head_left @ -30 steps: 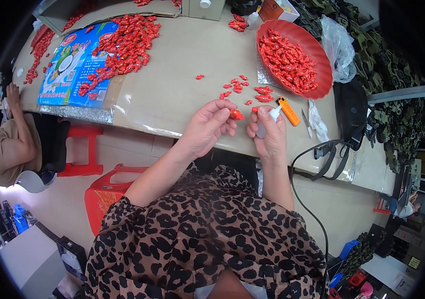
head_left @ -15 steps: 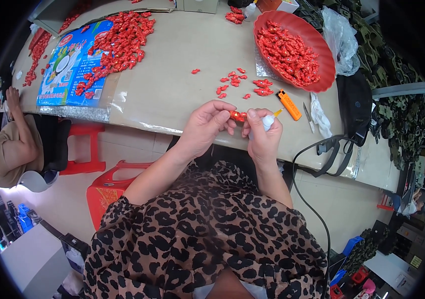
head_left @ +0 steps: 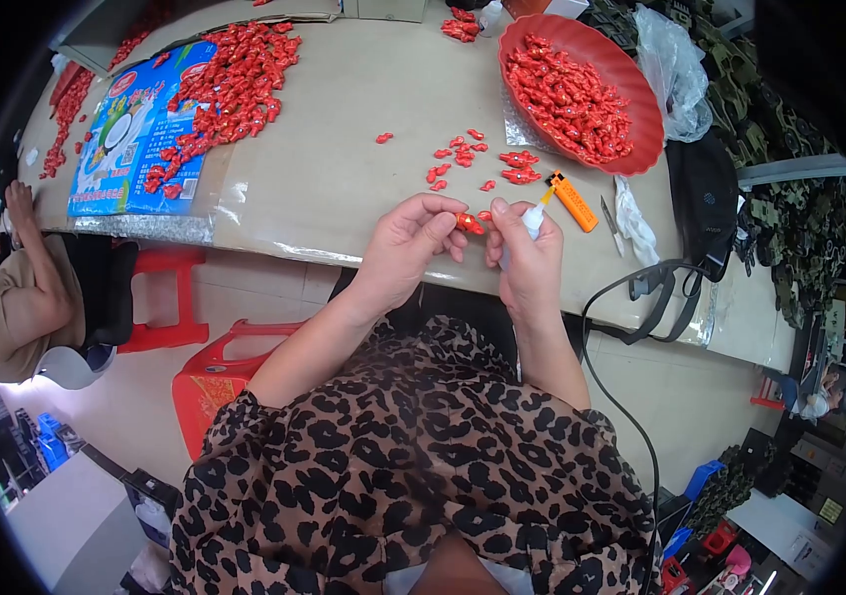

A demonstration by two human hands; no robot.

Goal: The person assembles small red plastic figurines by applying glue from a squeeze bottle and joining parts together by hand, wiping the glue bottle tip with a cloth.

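My left hand (head_left: pixel 405 248) pinches a shiny red bead-like piece (head_left: pixel 469 224) between thumb and fingertips. Close beside it, my right hand (head_left: pixel 532 263) is closed around a small white squeeze bottle (head_left: pixel 534 216) whose yellow nozzle points up and away. A smaller red piece (head_left: pixel 484 215) shows at the right thumb and fingertip; my fingers partly hide it. Beyond my hands, several loose small red pieces (head_left: pixel 463 156) and a few larger red ones (head_left: pixel 519 175) lie on the table (head_left: pixel 344 188).
A red scalloped bowl (head_left: pixel 649 149) heaped with red pieces stands at the far right. Near it lie an orange lighter (head_left: pixel 574 203), a slim blade (head_left: pixel 610 220) and crumpled white tissue (head_left: pixel 635 228). A red heap (head_left: pixel 235 94) covers part of a blue printed sheet (head_left: pixel 125 164). A person (head_left: pixel 26 297) sits left.
The two red pieces between my hands have come slightly apart. In my right hand the squeeze bottle has turned more upright. The view has shifted a little.
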